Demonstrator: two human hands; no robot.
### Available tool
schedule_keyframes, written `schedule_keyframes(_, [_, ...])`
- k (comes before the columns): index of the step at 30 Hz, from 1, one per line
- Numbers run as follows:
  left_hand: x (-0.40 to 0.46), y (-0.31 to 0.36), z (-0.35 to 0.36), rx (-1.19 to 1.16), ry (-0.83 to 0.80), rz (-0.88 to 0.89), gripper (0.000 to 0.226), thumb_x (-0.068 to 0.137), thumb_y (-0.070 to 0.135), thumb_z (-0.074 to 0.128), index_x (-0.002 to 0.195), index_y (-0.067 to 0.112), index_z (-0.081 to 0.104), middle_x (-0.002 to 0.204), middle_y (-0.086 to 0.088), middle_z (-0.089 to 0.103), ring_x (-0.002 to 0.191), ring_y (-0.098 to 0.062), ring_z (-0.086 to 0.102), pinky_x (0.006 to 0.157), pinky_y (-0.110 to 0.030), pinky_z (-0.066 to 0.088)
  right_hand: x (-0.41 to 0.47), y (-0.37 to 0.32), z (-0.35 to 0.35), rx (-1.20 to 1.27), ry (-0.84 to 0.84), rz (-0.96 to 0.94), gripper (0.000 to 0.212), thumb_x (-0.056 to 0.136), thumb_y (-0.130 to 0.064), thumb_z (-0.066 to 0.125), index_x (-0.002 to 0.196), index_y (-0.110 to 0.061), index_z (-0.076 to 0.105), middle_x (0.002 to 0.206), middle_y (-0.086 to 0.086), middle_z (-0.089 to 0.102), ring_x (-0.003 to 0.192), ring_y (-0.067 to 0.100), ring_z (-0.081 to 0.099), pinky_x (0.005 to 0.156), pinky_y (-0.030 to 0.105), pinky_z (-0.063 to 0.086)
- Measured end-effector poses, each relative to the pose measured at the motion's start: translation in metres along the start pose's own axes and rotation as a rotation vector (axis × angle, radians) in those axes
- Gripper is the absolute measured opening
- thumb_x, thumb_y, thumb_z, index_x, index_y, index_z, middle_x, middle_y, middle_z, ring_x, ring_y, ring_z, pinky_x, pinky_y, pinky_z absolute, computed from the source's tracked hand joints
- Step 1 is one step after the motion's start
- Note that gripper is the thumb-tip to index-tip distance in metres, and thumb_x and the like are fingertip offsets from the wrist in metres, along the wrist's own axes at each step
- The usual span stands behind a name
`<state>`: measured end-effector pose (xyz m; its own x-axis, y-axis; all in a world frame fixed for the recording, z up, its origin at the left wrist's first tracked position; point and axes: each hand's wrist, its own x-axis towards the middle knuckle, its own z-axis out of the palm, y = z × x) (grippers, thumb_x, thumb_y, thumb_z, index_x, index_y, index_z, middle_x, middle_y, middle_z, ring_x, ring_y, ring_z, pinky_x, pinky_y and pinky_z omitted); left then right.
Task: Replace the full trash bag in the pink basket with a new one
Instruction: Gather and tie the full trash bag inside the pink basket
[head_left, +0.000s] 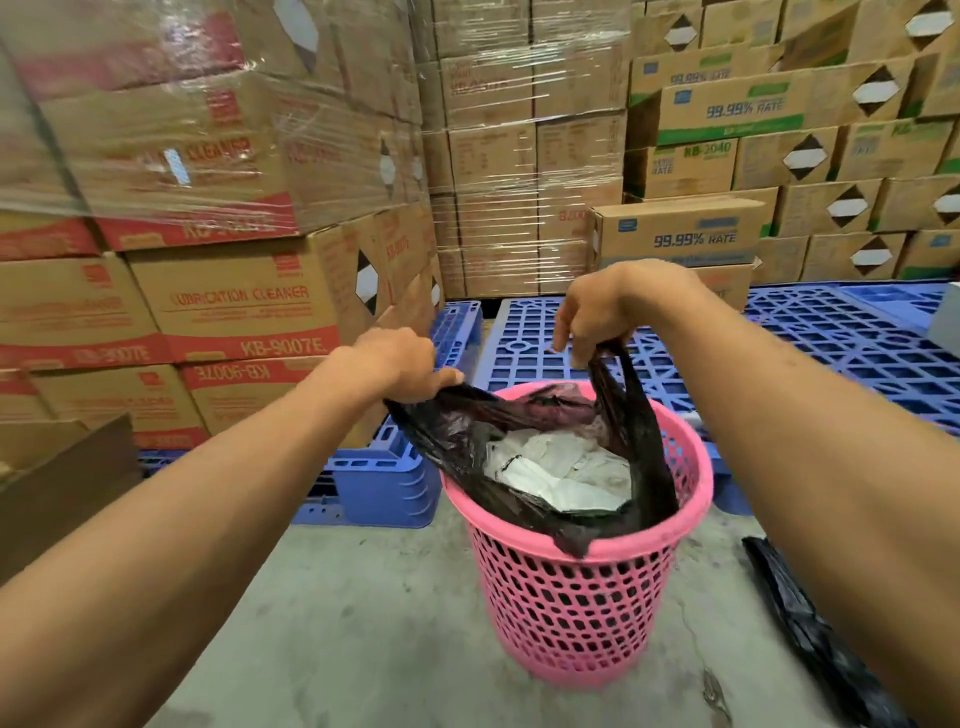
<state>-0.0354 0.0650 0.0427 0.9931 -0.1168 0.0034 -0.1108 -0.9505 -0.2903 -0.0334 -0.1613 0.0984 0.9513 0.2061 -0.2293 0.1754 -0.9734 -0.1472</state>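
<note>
A pink perforated basket (576, 613) stands on the concrete floor at centre. Inside it sits a black trash bag (467, 436) holding crumpled white paper (561, 473). My left hand (400, 369) grips the bag's left edge, pulled up and out past the rim. My right hand (592, 306) pinches the bag's right handle, lifted above the basket. The front edge of the bag still drapes over the rim. A second, folded black bag (810, 639) lies flat on the floor to the right of the basket, partly hidden by my right forearm.
Blue plastic pallets (810, 338) lie behind the basket and a blue one (384, 483) to its left. Stacks of shrink-wrapped cardboard boxes (234, 312) rise at the left and back. A brown cardboard piece (62, 488) leans at the far left.
</note>
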Motion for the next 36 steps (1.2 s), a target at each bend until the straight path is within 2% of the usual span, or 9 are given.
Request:
schedule_keyframes(5, [-0.011, 0.002, 0.015, 0.203, -0.192, -0.045, 0.07, 0.096, 0.069, 0.025, 0.113, 0.013, 0.063, 0.114, -0.007, 0.065, 0.112, -0.027, 0.059, 0.105, -0.043, 0.034, -0.011, -0.008, -0.005, -0.333, 0.367, 0.115, 0.038, 0.089, -0.003, 0.059, 0.126, -0.01, 0.062, 0.128, 0.014, 0.059, 0.107, 0.037, 0.06, 0.074, 0.039, 0.044])
schedule_keyframes(9, [-0.002, -0.001, 0.01, -0.207, -0.412, -0.113, 0.052, 0.094, 0.058, 0.05, 0.087, 0.009, 0.067, 0.063, -0.001, 0.062, 0.049, -0.017, 0.054, 0.055, -0.027, 0.046, -0.001, -0.003, -0.014, -0.286, 0.336, 0.251, 0.043, 0.09, 0.001, 0.056, 0.133, -0.004, 0.055, 0.138, 0.019, 0.05, 0.125, 0.039, 0.05, 0.082, 0.045, 0.043])
schedule_keyframes(12, [0.011, -0.006, 0.006, -0.928, -0.635, -0.166, 0.041, 0.096, 0.044, 0.055, 0.067, 0.015, 0.055, 0.051, 0.001, 0.041, 0.039, -0.011, 0.028, 0.048, -0.025, 0.023, -0.012, 0.007, -0.01, -0.273, 0.313, 0.271, 0.01, 0.092, 0.002, 0.058, 0.084, -0.003, 0.054, 0.095, 0.018, 0.056, 0.095, 0.035, 0.052, 0.076, 0.04, 0.043])
schedule_keyframes(15, [0.018, 0.002, 0.004, -1.493, -0.659, -0.216, 0.037, 0.098, 0.033, 0.053, 0.067, 0.014, 0.049, 0.05, 0.001, 0.047, 0.04, -0.009, 0.024, 0.041, -0.022, 0.018, -0.028, 0.006, -0.016, -0.283, 0.215, 0.277, 0.055, 0.092, -0.012, 0.068, 0.041, -0.006, 0.047, 0.033, 0.005, 0.047, 0.057, 0.021, 0.042, 0.052, 0.027, 0.035])
schedule_keyframes(17, [0.025, 0.019, 0.011, -1.821, -0.619, -0.267, 0.029, 0.101, 0.021, 0.045, 0.074, 0.011, 0.044, 0.073, -0.009, 0.068, 0.044, -0.009, 0.026, 0.038, -0.02, 0.021, -0.025, 0.005, -0.022, -0.252, 0.068, 0.334, 0.064, 0.089, -0.028, 0.072, 0.029, -0.011, 0.056, 0.033, -0.001, 0.054, 0.057, 0.017, 0.053, 0.06, 0.023, 0.047])
schedule_keyframes(20, [0.034, 0.061, 0.023, -2.157, -0.424, -0.341, 0.026, 0.098, 0.005, 0.029, 0.074, 0.013, 0.032, 0.103, -0.026, 0.068, 0.049, -0.012, 0.026, 0.044, -0.023, 0.024, -0.011, 0.001, -0.017, 0.043, -0.186, 0.252, 0.021, 0.089, -0.019, 0.072, 0.073, -0.007, 0.073, 0.071, 0.008, 0.073, 0.076, 0.021, 0.066, 0.094, 0.039, 0.056])
schedule_keyframes(24, [0.036, 0.116, 0.036, -2.378, -0.24, -0.298, 0.03, 0.097, 0.015, 0.03, 0.069, 0.014, 0.039, 0.061, -0.012, 0.056, 0.038, -0.015, 0.036, 0.047, -0.025, 0.026, -0.001, -0.005, 0.005, 0.307, -0.221, 0.043, 0.014, 0.092, -0.002, 0.066, 0.079, 0.002, 0.067, 0.059, 0.011, 0.071, 0.06, 0.021, 0.067, 0.071, 0.03, 0.062])
schedule_keyframes(30, [0.044, 0.145, 0.066, -2.529, -0.389, 0.059, 0.076, 0.096, 0.057, 0.014, 0.122, 0.0, 0.059, 0.109, -0.033, 0.067, 0.06, -0.019, 0.037, 0.047, -0.025, 0.024, 0.022, 0.008, 0.019, 0.666, -0.235, -0.028, 0.012, 0.088, 0.004, 0.066, 0.097, 0.013, 0.066, 0.104, 0.031, 0.071, 0.1, 0.034, 0.072, 0.098, 0.041, 0.054])
schedule_keyframes(36, [0.033, 0.144, 0.081, -2.442, -0.451, 0.245, 0.094, 0.079, 0.088, 0.028, 0.101, 0.005, 0.067, 0.099, -0.026, 0.067, 0.053, -0.019, 0.035, 0.053, -0.03, 0.02, 0.039, 0.027, 0.033, 0.95, -0.055, -0.019, 0.014, 0.091, 0.01, 0.061, 0.103, 0.016, 0.06, 0.099, 0.025, 0.07, 0.079, 0.027, 0.076, 0.074, 0.03, 0.062])
